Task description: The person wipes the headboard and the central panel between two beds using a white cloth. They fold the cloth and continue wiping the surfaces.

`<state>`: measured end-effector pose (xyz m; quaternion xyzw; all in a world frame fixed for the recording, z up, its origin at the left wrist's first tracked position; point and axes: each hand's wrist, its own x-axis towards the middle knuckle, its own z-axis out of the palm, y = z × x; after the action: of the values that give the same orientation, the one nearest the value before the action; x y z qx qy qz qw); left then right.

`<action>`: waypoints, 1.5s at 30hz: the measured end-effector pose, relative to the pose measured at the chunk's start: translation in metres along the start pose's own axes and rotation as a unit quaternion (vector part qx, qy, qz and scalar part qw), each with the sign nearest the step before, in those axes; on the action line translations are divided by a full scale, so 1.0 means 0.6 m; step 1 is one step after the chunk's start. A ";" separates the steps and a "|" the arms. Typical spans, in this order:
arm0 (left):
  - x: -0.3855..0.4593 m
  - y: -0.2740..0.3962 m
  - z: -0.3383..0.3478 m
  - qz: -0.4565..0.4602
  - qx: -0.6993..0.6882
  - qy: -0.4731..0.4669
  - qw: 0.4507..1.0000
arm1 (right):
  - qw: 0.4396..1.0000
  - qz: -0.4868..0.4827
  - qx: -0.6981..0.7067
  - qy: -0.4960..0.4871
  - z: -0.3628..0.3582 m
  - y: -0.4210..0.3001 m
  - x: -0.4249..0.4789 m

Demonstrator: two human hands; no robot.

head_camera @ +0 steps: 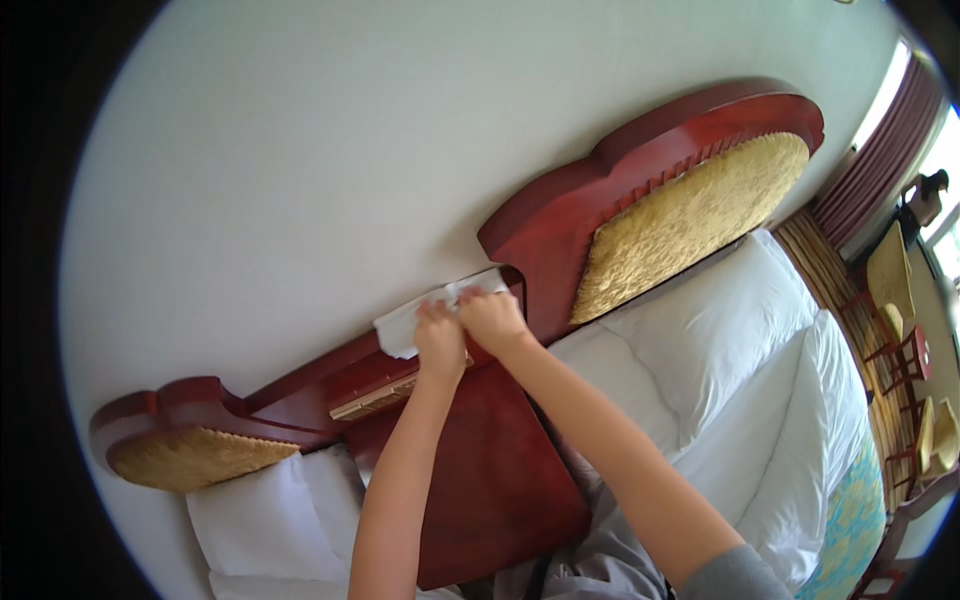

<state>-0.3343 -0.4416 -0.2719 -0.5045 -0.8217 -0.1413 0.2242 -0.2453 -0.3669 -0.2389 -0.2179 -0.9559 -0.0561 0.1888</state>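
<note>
A white cloth (401, 330) is draped along the top ledge of the dark red wooden panel (315, 371) that joins two headboards. My left hand (439, 341) grips the cloth near its middle, fingers slightly blurred. Right beside it, my right hand (491, 319) holds the cloth towards its right end, knuckles up. Part of the cloth lies hidden under both hands. Just below them, a gold-coloured panel strip (375, 399) runs along the wood, partly covered by my left wrist. Under my forearms stands a red wooden nightstand (480, 465).
To the right is a bed with a white pillow (720, 337) below a gold-padded headboard (690, 217). Another pillow (259, 517) lies at lower left. Chairs (915, 356) and a table (892, 270) stand at far right, near a person (924, 202) by the window.
</note>
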 end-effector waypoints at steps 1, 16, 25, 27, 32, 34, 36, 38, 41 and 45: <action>0.015 0.036 -0.002 -0.010 -0.012 -0.028 0.999 | 0.999 0.037 -0.007 0.007 0.008 0.027 -0.009; 0.003 -0.002 -0.010 0.195 0.036 0.021 0.980 | 0.998 0.005 -0.065 0.005 0.010 0.043 -0.021; -0.114 -0.297 -0.080 0.130 0.007 0.041 0.991 | 0.992 -0.087 -0.073 -0.063 0.043 -0.255 0.067; -0.149 -0.382 -0.103 0.105 0.015 0.031 0.994 | 0.991 -0.109 -0.046 -0.069 0.044 -0.345 0.090; -0.220 -0.551 -0.150 0.046 0.025 -0.035 0.998 | 0.986 -0.163 0.031 0.031 0.068 -0.537 0.143; -0.238 -0.587 -0.159 0.021 -0.012 -0.048 0.999 | 0.983 -0.170 0.074 0.011 0.055 -0.584 0.155; -0.234 -0.596 -0.161 0.031 0.005 -0.054 0.998 | 0.979 -0.175 0.058 0.087 0.064 -0.594 0.158; -0.236 -0.594 -0.158 0.043 0.014 -0.053 0.998 | 0.978 -0.186 0.063 0.073 0.079 -0.588 0.152; -0.232 -0.594 -0.160 0.032 -0.022 -0.040 0.998 | 0.982 -0.164 0.082 0.038 0.073 -0.596 0.154; -0.234 -0.589 -0.148 -0.006 -0.031 -0.029 0.999 | 0.982 -0.152 0.108 0.019 0.071 -0.598 0.155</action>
<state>-0.5750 -0.7493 -0.2698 -0.5105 -0.8260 -0.1532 0.1836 -0.4942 -0.6445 -0.2512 -0.0472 -0.9746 0.0149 0.2185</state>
